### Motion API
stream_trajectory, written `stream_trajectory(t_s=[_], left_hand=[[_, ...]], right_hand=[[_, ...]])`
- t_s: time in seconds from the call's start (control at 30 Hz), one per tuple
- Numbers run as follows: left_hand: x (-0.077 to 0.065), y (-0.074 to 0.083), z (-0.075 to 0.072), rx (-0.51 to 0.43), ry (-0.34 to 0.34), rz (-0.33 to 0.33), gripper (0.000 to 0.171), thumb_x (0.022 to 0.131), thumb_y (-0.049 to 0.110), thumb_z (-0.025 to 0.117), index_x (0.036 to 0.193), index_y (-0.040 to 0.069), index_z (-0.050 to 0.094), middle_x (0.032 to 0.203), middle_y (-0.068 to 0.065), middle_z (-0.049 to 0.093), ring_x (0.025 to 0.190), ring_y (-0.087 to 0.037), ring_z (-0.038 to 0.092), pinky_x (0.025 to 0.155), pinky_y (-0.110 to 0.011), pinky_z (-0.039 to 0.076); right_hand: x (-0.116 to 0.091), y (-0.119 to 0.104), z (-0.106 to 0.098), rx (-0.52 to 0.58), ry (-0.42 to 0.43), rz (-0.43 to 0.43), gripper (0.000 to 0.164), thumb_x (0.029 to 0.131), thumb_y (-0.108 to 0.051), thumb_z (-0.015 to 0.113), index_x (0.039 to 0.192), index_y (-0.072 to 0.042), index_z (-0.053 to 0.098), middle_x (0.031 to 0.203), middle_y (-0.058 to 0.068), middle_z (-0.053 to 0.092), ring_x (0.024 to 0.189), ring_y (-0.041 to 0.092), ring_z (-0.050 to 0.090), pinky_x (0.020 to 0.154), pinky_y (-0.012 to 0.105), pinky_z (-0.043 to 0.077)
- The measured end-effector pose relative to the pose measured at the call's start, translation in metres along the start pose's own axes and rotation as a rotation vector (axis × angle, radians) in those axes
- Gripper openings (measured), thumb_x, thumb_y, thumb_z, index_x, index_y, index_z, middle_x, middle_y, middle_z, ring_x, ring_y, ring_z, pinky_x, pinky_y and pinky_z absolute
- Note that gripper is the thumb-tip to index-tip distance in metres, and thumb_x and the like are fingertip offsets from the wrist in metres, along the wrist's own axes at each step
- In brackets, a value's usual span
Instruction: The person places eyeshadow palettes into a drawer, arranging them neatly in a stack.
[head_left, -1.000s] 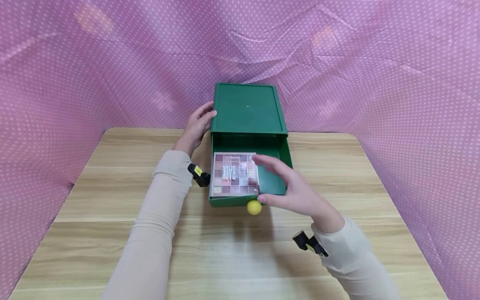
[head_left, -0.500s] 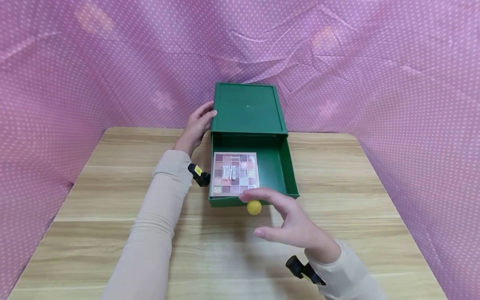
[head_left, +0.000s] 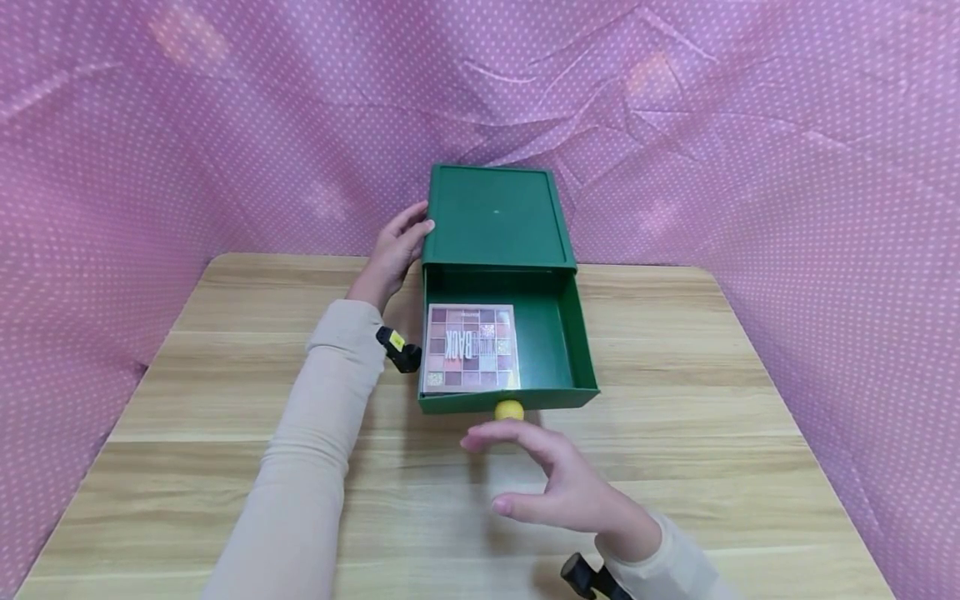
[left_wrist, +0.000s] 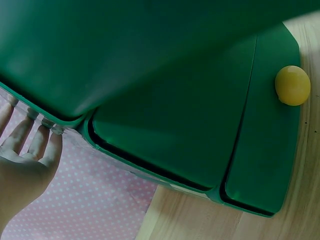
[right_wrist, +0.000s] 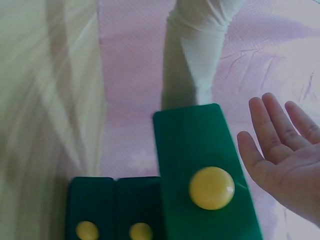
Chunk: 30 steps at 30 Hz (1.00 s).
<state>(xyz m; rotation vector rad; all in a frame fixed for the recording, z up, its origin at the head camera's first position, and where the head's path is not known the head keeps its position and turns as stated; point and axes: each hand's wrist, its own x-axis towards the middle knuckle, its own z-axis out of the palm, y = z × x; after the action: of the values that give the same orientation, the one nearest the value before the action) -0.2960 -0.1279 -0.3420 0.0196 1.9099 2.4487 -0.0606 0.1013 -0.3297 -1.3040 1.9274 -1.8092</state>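
A green drawer cabinet (head_left: 495, 218) stands on the table with its top drawer (head_left: 582, 346) pulled out. Inside, at the drawer's left, lies an eyeshadow palette (head_left: 471, 348) with a clear printed lid. My left hand (head_left: 392, 257) rests against the cabinet's left side; in the left wrist view its fingers (left_wrist: 37, 142) lie straight along the edge. Just in front of the drawer's round yellow knob (head_left: 509, 409), my right hand (head_left: 570, 492) is held with fingers apart and nothing in it. The right wrist view shows that hand's spread fingers (right_wrist: 272, 122) beside the knob (right_wrist: 211, 188).
Below the top drawer, two lower drawers with yellow knobs (right_wrist: 87, 230) are pushed in, seen in the right wrist view. The wooden table (head_left: 225, 400) spreads around the cabinet. Pink dotted cloth (head_left: 300, 125) hangs behind and on both sides.
My right hand has drawn back from over the drawer towards the table's front, past the knob. The left hand, drawer and palette have stayed in place.
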Motion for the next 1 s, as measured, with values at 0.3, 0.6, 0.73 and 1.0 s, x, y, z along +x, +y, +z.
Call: stream_trajectory(t_s=[0.3, 0.6, 0.73, 1.0], left_hand=[[0.001, 0.0, -0.001, 0.01, 0.002, -0.007, 0.045, 0.085, 0.015, 0.056, 0.128, 0.014, 0.042, 0.127, -0.003, 0.039, 0.106, -0.02, 0.045, 0.085, -0.027, 0.041], [0.003, 0.0, -0.001, -0.008, 0.0, -0.012, 0.046, 0.085, 0.015, 0.056, 0.128, 0.014, 0.042, 0.127, -0.004, 0.039, 0.106, -0.02, 0.045, 0.084, -0.027, 0.042], [0.003, 0.0, -0.001, -0.014, -0.001, -0.013, 0.046, 0.085, 0.014, 0.056, 0.128, 0.014, 0.042, 0.127, -0.004, 0.039, 0.107, -0.02, 0.045, 0.085, -0.027, 0.041], [0.004, 0.0, -0.002, -0.008, -0.008, -0.005, 0.046, 0.085, 0.015, 0.055, 0.129, 0.013, 0.041, 0.127, -0.004, 0.039, 0.107, -0.02, 0.044, 0.085, -0.027, 0.041]], right_hand=[[-0.012, 0.028, 0.017, 0.111, -0.005, 0.142, 0.043, 0.079, -0.001, 0.06, 0.119, 0.001, 0.044, 0.112, 0.011, 0.054, 0.103, 0.025, 0.048, 0.093, 0.038, 0.032], [-0.021, 0.055, 0.027, 0.169, 0.045, 0.216, 0.04, 0.079, 0.005, 0.057, 0.117, 0.003, 0.045, 0.108, 0.021, 0.053, 0.099, 0.03, 0.05, 0.089, 0.039, 0.037], [-0.024, 0.06, 0.028, 0.214, 0.098, 0.23, 0.038, 0.079, 0.005, 0.056, 0.115, 0.006, 0.045, 0.106, 0.027, 0.051, 0.098, 0.034, 0.05, 0.087, 0.04, 0.038], [-0.026, 0.068, 0.025, 0.273, 0.215, 0.294, 0.037, 0.081, 0.002, 0.054, 0.113, 0.014, 0.042, 0.103, 0.03, 0.05, 0.095, 0.037, 0.05, 0.085, 0.042, 0.04]])
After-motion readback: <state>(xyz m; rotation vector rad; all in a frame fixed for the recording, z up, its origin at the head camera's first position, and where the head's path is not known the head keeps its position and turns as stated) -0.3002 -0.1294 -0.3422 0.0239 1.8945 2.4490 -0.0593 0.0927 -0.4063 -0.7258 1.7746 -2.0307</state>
